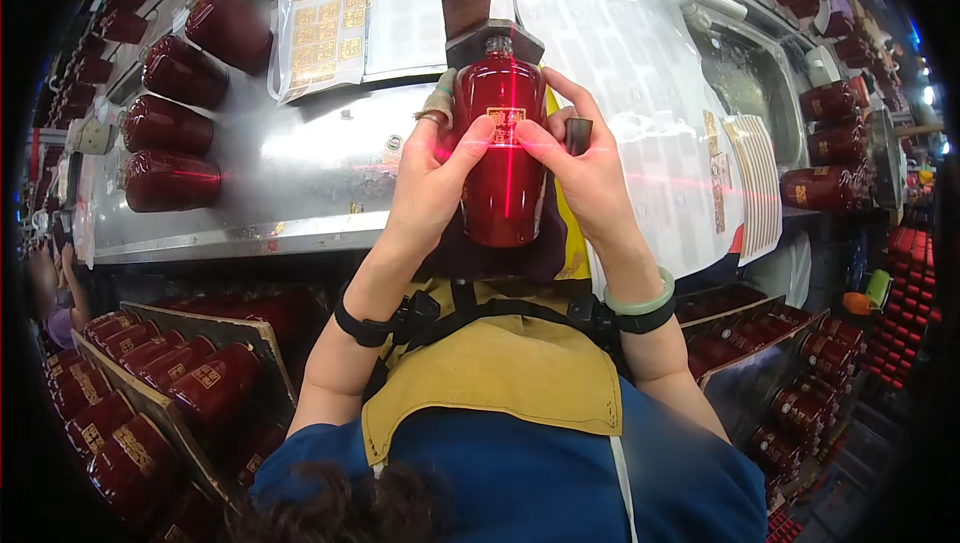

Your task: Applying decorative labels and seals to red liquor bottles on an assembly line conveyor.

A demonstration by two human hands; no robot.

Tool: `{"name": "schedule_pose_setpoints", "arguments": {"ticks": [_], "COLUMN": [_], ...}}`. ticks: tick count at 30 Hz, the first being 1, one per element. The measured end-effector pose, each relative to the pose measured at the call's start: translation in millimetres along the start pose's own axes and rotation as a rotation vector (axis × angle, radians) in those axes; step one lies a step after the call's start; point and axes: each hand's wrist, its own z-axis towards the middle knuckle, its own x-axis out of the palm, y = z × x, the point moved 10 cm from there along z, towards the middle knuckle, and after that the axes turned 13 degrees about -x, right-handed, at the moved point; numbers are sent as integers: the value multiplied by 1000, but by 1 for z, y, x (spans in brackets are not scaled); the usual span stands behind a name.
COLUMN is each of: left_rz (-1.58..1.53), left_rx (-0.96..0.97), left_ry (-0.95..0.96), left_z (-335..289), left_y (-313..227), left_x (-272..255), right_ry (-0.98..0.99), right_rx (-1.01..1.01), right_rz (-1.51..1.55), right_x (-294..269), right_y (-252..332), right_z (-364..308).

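Observation:
A glossy dark red bottle [503,193] lies in front of me, its neck pointing away against a dark angular block [530,45]. Both of my hands grip its sides. The thumb of my left hand [432,168] and the thumb of my right hand [585,163] press on a small gold label [506,126] on the bottle's face. Red laser lines cross on the glass at that label. Pale wrapping covers a fingertip of my left hand; a dark band sits around a finger of my right. The bottle's underside is hidden.
Several red bottles [170,181] stand left on the metal worktop [300,173]; others [822,188] stand far right. A sheet of gold labels [322,28] lies at back left, white backing sheets [640,73] at right. Crates of labelled bottles [215,383] flank me. A person [60,298] is at far left.

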Motion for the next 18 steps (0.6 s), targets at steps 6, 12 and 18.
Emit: {"name": "schedule_pose_setpoints", "arguments": {"ticks": [6, 12, 18], "left_rz": [-19, 31, 87], "left_rx": [3, 22, 24], "left_ry": [2, -3, -3], "left_z": [0, -3, -3], "left_y": [-1, -3, -1], "left_x": [0, 0, 0], "right_ry": [21, -27, 45], "right_rx": [-12, -241, -183], "right_rz": [-24, -219, -317], "right_x": [-1, -14, 2], "right_y": [8, 52, 47], "right_z": [0, -16, -35]}}
